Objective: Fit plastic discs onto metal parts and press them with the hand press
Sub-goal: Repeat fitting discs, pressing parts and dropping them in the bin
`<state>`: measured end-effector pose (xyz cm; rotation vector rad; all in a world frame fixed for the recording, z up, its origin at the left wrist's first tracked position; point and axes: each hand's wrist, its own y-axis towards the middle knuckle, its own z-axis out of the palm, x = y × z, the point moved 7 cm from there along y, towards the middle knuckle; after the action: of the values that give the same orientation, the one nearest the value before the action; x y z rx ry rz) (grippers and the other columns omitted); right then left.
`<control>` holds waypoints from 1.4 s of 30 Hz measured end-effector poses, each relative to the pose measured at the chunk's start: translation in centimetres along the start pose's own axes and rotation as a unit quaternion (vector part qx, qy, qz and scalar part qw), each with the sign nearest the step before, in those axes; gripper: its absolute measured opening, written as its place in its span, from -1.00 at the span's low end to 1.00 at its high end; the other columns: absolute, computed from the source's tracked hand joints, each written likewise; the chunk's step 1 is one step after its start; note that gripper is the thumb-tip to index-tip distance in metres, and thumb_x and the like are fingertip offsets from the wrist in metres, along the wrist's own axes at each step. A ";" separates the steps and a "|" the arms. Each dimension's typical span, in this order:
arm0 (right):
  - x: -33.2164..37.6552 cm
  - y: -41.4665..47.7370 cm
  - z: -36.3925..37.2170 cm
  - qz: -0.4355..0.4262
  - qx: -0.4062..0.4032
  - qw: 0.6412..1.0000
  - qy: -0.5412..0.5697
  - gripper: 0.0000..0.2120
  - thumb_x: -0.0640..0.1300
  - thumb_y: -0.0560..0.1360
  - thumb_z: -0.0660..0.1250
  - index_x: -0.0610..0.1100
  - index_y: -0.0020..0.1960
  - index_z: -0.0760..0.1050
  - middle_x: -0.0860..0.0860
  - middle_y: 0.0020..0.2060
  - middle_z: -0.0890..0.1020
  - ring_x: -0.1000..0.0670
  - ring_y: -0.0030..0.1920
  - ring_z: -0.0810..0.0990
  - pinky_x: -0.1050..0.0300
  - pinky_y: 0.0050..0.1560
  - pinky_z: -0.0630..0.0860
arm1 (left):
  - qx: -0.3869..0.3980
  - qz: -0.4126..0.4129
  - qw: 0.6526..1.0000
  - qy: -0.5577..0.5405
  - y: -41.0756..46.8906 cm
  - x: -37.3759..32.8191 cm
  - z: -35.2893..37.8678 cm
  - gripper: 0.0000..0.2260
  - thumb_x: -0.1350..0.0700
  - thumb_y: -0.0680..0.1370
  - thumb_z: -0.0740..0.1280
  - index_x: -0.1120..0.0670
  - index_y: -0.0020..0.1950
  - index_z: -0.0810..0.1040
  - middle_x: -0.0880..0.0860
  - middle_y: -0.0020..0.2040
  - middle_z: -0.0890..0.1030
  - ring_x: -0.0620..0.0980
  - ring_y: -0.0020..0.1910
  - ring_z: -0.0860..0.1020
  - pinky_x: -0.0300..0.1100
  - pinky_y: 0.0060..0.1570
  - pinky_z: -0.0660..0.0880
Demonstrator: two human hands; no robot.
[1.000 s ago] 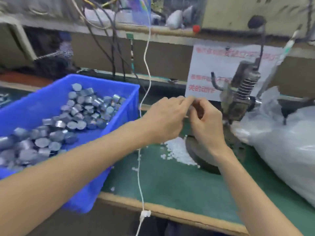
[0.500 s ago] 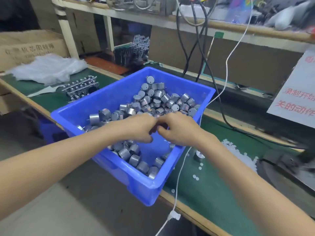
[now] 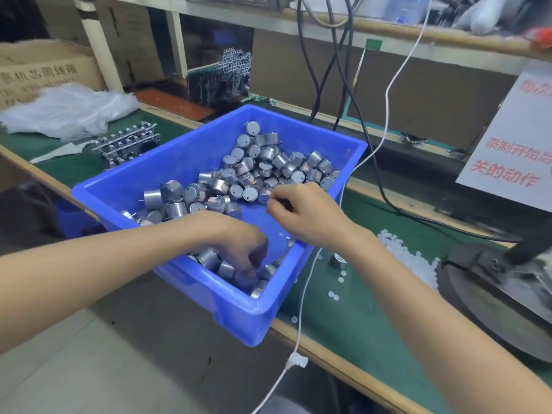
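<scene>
The metal parts (image 3: 254, 171) lay heaped in the blue bin (image 3: 257, 324), axes mixed: some faces up, some sideways. Your left hand (image 3: 239, 243) curled among them, grip unclear; right hand (image 3: 304, 213) curled above, contents unseen.

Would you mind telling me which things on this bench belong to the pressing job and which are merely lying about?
Job in hand:
blue bin
metal parts
plastic discs
hand press

Lying about:
cardboard box
plastic bag
white cable
printed sign
</scene>
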<state>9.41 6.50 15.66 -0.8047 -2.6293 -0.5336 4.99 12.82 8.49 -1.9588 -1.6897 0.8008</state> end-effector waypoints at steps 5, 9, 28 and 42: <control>-0.2 -4.6 -3.0 -0.088 -0.143 0.977 0.131 -0.69 -0.20 0.42 0.39 -0.21 0.15 0.51 0.00 -0.08 0.55 0.19 -0.12 0.45 0.44 0.00 0.34 | -0.323 0.018 0.928 -0.187 -4.9 -0.7 -7.3 -0.81 -0.03 0.49 0.28 0.02 -0.22 0.59 -0.05 -0.32 0.63 -0.06 -0.30 0.57 -0.31 -0.32 0.47; -2.4 -7.7 -5.0 -0.064 -0.251 0.958 0.122 -0.67 -0.23 0.39 0.44 -0.26 0.12 0.48 0.23 -0.18 0.49 0.32 -0.23 0.44 0.53 -0.15 0.29 | -0.403 0.042 0.869 -0.285 -6.0 -5.7 -9.6 -0.72 -0.05 0.46 0.33 0.13 -0.32 0.59 0.04 -0.47 0.60 -0.19 -0.52 0.48 -0.37 -0.56 0.34; -17.5 -21.9 2.5 0.311 -0.248 0.825 0.402 -0.79 -0.20 0.55 0.29 -0.21 0.17 0.45 -0.03 -0.26 0.56 0.10 -0.36 0.54 0.27 -0.36 0.47 | -0.306 0.002 0.915 -0.262 7.2 -9.6 2.7 -0.72 0.26 0.41 0.45 0.01 -0.39 0.43 0.09 -0.29 0.59 -0.06 -0.28 0.49 -0.20 0.22 0.34; -18.0 -22.5 1.3 0.269 -0.234 0.884 0.303 -0.69 -0.23 0.51 0.35 0.15 0.11 0.51 0.17 -0.07 0.64 0.17 -0.17 0.60 0.23 -0.15 0.54 | -0.450 0.106 0.847 -0.261 11.2 -15.5 2.6 -0.90 -0.05 0.46 0.41 -0.06 -0.11 0.63 -0.14 -0.07 0.47 -0.11 0.01 0.33 -0.26 -0.03 0.10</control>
<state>9.96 -18.53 1.29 -1.2120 -1.6231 -1.0629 10.10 -4.45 1.51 -2.7553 -2.5248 0.7148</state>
